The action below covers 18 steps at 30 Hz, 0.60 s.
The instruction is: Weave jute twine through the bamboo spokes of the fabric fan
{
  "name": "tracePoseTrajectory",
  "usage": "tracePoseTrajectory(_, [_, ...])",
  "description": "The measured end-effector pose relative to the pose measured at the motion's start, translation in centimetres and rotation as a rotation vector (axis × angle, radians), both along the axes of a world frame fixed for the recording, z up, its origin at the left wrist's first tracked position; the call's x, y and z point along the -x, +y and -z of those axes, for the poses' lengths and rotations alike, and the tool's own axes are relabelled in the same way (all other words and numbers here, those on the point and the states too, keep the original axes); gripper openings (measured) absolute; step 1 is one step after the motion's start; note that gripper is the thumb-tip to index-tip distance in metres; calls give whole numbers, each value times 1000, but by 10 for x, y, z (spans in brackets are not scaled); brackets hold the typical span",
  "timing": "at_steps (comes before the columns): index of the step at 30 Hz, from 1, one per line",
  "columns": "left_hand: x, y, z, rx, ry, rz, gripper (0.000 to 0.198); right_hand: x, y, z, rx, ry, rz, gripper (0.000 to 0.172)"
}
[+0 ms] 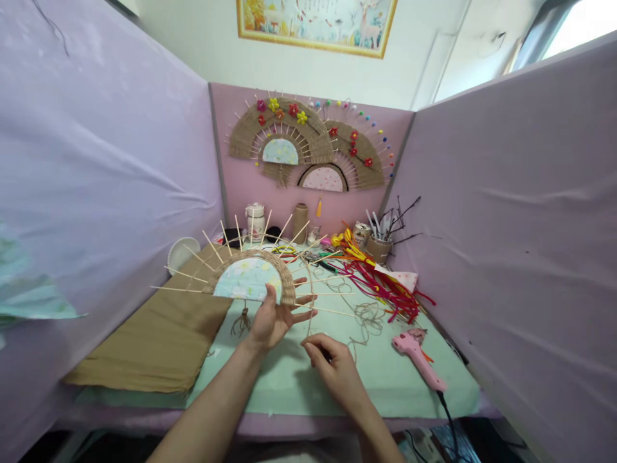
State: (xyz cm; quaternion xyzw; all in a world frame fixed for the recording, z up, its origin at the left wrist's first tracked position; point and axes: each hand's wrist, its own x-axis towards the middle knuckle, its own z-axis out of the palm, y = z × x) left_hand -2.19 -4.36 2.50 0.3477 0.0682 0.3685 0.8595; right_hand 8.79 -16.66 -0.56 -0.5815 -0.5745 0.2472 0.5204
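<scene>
A half-round woven fan (pixel 248 278) with a pale blue floral centre, a twine band and thin wooden sticks spread outward is held up over the table. My left hand (pixel 276 316) grips its lower right corner, thumb on the front and fingers spread behind the sticks. My right hand (pixel 332 365) is closed in a pinch on a strand of twine (pixel 311 315) just below the fan's right side. The strand runs up past the sticks. A twine tassel (pixel 241 321) hangs under the fan. Loose twine (pixel 369 318) lies in loops on the table to the right.
A pink glue gun (pixel 419 363) with a black cord lies at the right. Red and yellow pipe cleaners (pixel 385 289) are heaped behind it. Brown cloth (pixel 149 347) covers the left side. A twine cone (pixel 299 224) and a white jar (pixel 255 222) stand at the back, below finished fans (pixel 359 161).
</scene>
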Motion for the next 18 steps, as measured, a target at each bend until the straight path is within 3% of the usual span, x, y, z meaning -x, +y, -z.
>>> tracePoseTrajectory(6, [-4,-2,3,-125,85,-90,49,-5,-10,-9,-50,-96,34,21])
tracePoseTrajectory(10, [-6,-3,4,-164,123,-122,46,-28,-17,-16,-137,-163,197,20])
tracePoseTrajectory(14, [-6,-2,5,-150,155,-49,42,-54,-18,-15,-181,-215,381,21])
tracePoseTrajectory(18, [-3,0,4,-95,161,55,48,-71,-19,-8,-129,-85,347,24])
